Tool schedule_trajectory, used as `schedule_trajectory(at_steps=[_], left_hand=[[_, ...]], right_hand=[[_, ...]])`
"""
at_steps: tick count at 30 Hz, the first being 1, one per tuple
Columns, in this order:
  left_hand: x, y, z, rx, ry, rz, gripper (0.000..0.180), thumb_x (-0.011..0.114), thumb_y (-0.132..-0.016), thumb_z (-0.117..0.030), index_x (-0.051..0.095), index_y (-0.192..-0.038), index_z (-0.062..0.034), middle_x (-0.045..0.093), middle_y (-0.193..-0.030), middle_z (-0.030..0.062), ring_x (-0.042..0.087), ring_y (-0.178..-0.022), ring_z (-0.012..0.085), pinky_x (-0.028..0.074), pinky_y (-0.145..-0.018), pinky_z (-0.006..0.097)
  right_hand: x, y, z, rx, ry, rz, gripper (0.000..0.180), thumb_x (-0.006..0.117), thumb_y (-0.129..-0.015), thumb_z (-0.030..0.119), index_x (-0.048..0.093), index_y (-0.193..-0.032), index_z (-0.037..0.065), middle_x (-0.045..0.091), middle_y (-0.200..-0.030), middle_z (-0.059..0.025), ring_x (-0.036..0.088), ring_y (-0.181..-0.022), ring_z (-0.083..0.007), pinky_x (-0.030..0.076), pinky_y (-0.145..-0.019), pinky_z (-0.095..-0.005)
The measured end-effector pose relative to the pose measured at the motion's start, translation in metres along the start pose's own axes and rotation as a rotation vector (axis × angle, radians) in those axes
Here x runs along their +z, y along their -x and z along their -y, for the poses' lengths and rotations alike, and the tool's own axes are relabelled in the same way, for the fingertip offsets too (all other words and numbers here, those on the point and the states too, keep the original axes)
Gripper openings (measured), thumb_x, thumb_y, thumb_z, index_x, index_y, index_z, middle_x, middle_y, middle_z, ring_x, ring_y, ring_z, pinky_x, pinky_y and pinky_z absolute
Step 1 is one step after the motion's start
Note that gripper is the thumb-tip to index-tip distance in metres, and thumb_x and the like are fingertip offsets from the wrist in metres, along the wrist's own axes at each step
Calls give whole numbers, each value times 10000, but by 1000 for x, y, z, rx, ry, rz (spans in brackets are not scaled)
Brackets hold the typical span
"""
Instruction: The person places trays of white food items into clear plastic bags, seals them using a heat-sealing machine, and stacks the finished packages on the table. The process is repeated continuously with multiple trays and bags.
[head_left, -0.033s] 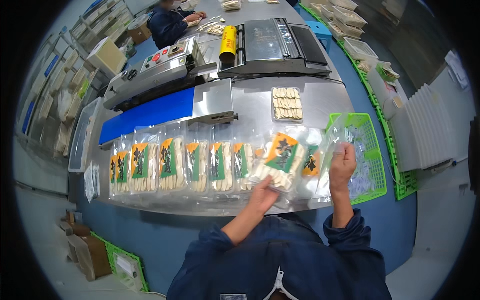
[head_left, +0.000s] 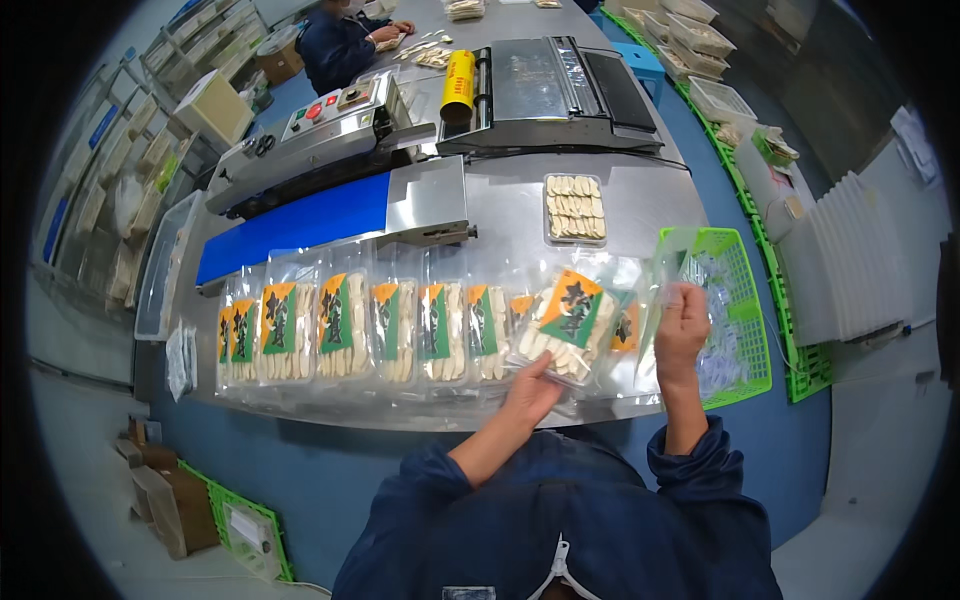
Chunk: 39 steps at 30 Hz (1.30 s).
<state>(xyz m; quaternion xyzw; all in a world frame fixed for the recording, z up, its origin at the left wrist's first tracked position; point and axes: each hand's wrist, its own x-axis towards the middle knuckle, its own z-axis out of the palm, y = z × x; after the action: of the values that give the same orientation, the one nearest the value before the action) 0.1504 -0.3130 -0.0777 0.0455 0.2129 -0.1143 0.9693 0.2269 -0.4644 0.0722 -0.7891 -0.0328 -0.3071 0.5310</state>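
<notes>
My left hand [head_left: 532,392] grips the near lower edge of a clear tray pack of pale dried slices [head_left: 575,318], apparently mushrooms, with an orange and green label. It is held tilted above the table's front part. To its right, my right hand [head_left: 684,325] is closed in a pinch on a clear plastic bag [head_left: 652,310]; whether bag and pack are joined is unclear. Partly behind the held pack lies another orange-labelled bag [head_left: 624,328]. A row of similar bagged packs [head_left: 343,325] stretches left along the table's front, overlapping one another. Farther back sits an unlabelled tray of slices [head_left: 575,208].
A green basket [head_left: 757,300] of clear plastic pieces stands at the table's right. Behind the row are a sealing machine [head_left: 310,125] with a blue belt [head_left: 300,228] and a film wrapper [head_left: 545,90] with a yellow roll [head_left: 458,85]. A co-worker [head_left: 340,45] handles slices at far left.
The held pack and my left hand have shifted slightly to the right. My right hand stays pinched on the bag, almost in place.
</notes>
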Motion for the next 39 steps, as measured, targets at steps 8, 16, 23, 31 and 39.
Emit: schedule_trajectory(at_steps=[8,16,23,31,39], left_hand=[[45,72,-1,206,-1306,-121,509,606,-784,-158,379,-1198,33,439,-1179,205,465,-1074,301,393,-902,398],[108,93,-67,1365,-2293,-279,433,615,-660,-57,547,-1086,-90,469,-1125,210,473,-996,378,390,-835,421],[99,113,-71,1029,-2295,-317,387,569,-687,-23,557,-1069,-85,555,-945,142,568,-754,304,460,-625,341],[95,119,-92,1483,-1911,-546,186,466,-796,-49,607,-893,24,598,-761,136,573,-659,233,460,-610,295],[67,119,-89,1147,-1880,-872,191,483,-817,-86,600,-934,11,610,-876,180,600,-756,308,469,-709,350]], right_hand=[[34,11,14,-566,415,499,81,510,-711,25,451,-673,65,474,-552,-97,520,-484,-250,388,-411,-345],[65,46,60,-687,204,871,105,550,-640,80,492,-722,48,539,-632,-60,580,-561,-212,447,-441,-318],[72,42,64,-906,-55,1064,102,560,-712,114,476,-724,58,486,-555,-60,541,-472,-205,398,-391,-322],[128,-103,-112,53,156,465,212,519,-798,237,600,-862,52,610,-735,-147,588,-662,-281,455,-608,-353],[192,-137,-292,331,462,574,337,491,-743,287,606,-757,-29,591,-769,-232,580,-757,-348,443,-683,-400]])
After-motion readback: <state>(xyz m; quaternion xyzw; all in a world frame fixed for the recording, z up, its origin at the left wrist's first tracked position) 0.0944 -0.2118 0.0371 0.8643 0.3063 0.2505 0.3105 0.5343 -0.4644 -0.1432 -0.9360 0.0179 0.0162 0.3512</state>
